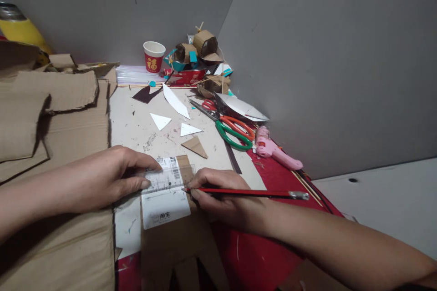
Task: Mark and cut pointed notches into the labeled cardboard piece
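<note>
A strip of brown cardboard [180,241] with a white printed shipping label [164,211] lies in front of me, its near end cut into pointed shapes. Across the label rests a clear plastic ruler [160,182]. My left hand [118,175] holds the ruler down at its left end, thumb and forefinger on it and the other fingers hidden beneath. In my right hand [218,191] is a red and black pencil [252,192], pinched near its point. The pencil tip touches the label at the ruler's lower edge. The right fingertips also lie close to the ruler's right end.
Large cardboard sheets [75,132] are stacked on the left. White paper triangles [160,121] and a cardboard triangle [195,146] lie ahead. Scissors [235,132], a pink glue gun [276,150], a paper cup [154,57] and a cardboard model [201,52] stand farther back near grey walls.
</note>
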`<state>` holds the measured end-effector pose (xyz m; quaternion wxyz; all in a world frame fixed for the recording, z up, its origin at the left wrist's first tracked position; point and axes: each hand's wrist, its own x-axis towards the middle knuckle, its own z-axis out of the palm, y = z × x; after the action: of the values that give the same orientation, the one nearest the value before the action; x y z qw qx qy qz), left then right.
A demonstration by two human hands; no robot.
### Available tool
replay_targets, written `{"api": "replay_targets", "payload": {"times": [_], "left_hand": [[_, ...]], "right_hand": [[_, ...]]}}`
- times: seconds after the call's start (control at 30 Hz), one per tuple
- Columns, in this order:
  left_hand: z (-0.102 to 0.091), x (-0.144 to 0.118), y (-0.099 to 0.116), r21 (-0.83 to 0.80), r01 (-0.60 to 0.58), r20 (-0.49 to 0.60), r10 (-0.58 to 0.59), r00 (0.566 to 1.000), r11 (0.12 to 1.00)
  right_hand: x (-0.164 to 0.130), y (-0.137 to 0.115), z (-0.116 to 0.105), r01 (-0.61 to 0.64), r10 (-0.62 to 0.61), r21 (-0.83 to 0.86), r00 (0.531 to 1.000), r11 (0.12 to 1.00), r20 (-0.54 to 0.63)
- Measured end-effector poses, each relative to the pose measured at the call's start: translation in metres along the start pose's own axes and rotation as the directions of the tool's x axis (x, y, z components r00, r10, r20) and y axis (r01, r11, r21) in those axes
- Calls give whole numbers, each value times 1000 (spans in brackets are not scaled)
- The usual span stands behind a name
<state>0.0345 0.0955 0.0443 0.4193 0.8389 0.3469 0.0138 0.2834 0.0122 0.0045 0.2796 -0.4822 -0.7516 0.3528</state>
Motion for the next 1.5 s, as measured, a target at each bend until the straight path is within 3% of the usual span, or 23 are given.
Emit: {"api": "replay_targets", "payload": {"times": [0.1,0.33,0.63,0.9,1.27,1.5], "left_hand": [[0,0,0,7,7,64,-8,998,1000],[-2,-1,1,-13,19,75,-18,997,1000],[-1,-1,1,27,14,60,-15,998,1000],[-3,-2,3,-19,37,72,-36,997,999],[-11,-5,4,-291,33,95,-5,995,956],[-13,-10,10,-198,108,24,-105,994,974]], "right_hand": [[1,0,-1,-13,13,1,1000,1000,6],[2,-1,-2,-29,28,45,999,999,15],[-1,-3,-5,-37,80,249,984,968,-162],[-3,5,-5,26,28,259,978,966,-205],[-4,7,-11,113,-45,219,956,969,-291],[-8,9,-14,213,-114,228,917,950,-382]]}}
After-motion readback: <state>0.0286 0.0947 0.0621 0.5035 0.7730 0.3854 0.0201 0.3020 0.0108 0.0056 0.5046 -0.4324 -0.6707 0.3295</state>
